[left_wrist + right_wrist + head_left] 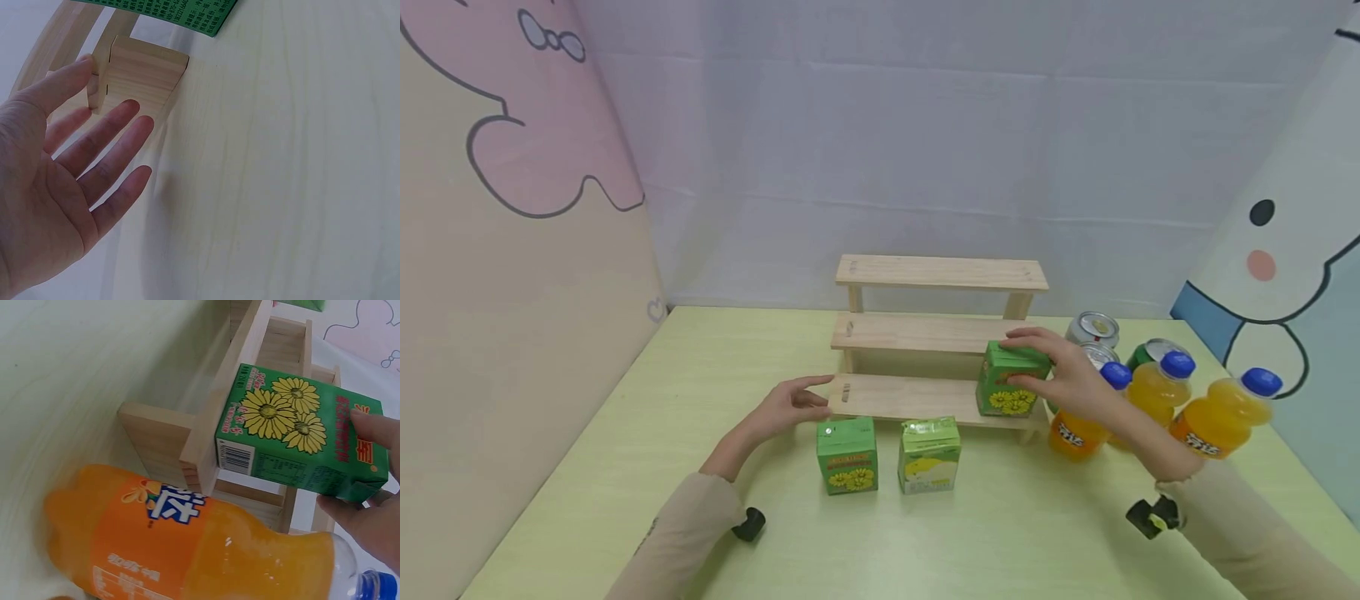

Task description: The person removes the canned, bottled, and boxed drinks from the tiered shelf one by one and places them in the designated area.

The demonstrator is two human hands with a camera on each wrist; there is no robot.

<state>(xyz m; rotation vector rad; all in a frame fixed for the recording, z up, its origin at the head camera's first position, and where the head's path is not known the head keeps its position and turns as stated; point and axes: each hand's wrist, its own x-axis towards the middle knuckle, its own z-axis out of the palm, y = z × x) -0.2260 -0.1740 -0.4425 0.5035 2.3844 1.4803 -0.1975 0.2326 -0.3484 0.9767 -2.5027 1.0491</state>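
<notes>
My right hand (1070, 372) grips a green juice carton (1000, 385) with yellow flowers, thumb on one side and fingers over its top. The carton stands upright at the right end of the lowest step (910, 397) of a three-tier wooden stand. In the right wrist view its base is right at that step's board (215, 400). My left hand (780, 410) is at the step's left end, fingers loosely extended, with thumb and index fingertips close to the wood. In front of the stand are a matching green carton (847, 457) and a lighter green carton (929, 457) with a yellow picture.
Several orange soda bottles (1221, 417) with blue caps stand to the right of the stand, one close beside the lowest step. Behind them are several cans (1093, 327). Printed cloth hangs behind the table (1000, 533) and along both sides.
</notes>
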